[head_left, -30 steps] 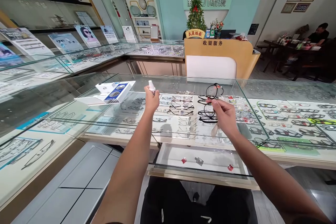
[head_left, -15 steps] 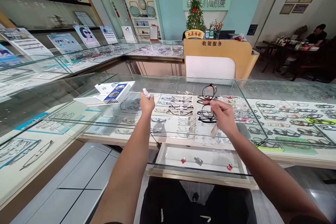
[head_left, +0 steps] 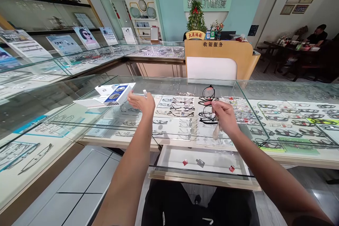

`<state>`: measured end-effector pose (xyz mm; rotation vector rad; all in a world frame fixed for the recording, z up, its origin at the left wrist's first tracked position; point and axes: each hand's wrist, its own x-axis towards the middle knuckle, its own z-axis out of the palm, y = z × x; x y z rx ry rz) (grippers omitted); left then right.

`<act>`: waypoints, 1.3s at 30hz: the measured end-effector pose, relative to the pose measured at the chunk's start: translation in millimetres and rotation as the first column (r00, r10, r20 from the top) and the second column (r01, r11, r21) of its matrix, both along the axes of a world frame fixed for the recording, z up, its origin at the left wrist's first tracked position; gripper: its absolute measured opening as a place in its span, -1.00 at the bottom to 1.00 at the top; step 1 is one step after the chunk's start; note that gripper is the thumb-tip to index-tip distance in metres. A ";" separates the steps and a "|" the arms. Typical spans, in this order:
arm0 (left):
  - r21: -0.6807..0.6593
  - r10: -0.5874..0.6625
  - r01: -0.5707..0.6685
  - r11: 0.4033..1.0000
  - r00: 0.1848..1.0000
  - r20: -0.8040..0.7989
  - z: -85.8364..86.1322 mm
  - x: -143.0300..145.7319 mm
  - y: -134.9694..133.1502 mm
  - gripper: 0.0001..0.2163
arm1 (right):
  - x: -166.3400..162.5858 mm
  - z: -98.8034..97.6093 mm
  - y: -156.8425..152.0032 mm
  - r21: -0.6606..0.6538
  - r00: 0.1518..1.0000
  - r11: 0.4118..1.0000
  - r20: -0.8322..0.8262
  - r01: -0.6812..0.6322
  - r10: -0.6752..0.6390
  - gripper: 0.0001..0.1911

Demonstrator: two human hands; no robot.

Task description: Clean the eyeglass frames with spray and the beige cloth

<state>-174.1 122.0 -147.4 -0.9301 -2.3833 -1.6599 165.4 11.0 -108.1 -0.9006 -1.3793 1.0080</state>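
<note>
Counting from the head view, we log two hands over one glass counter (head_left: pixel 79 93) that runs across the middle of the frame. Our left hand (head_left: pixel 143 103), left of centre, has its fingers loosely spread, and one small white spray bottle (head_left: pixel 145 94) lies across them near the thumb; we cannot tell how firmly it is held. Just to the left of that hand sits one blue-and-white box (head_left: pixel 116 96) on the glass, close to the fingertips but apart from them.

Our right hand (head_left: pixel 225 116), right of centre, is pinched shut on one pair of black-framed glasses (head_left: pixel 208 95), held upright so that one round lens stands above the fingers and the other below. A pale strip hangs from the underside of this hand; what it is we cannot make out.

Under the glass lie rows of frames, too many and too small to count. Lower centre, one open drawer (head_left: pixel 203 160) holds three small tags, two red and one grey. In the upper right of the frame one person (head_left: pixel 319 35) sits at a dark table.
</note>
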 end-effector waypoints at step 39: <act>0.105 -0.925 0.994 0.031 0.068 -0.374 18.8 138.6 -89.3 0.22 | -13.4 -6.9 -1.5 -0.112 0.938 0.942 -0.182 -0.317 0.294 -0.55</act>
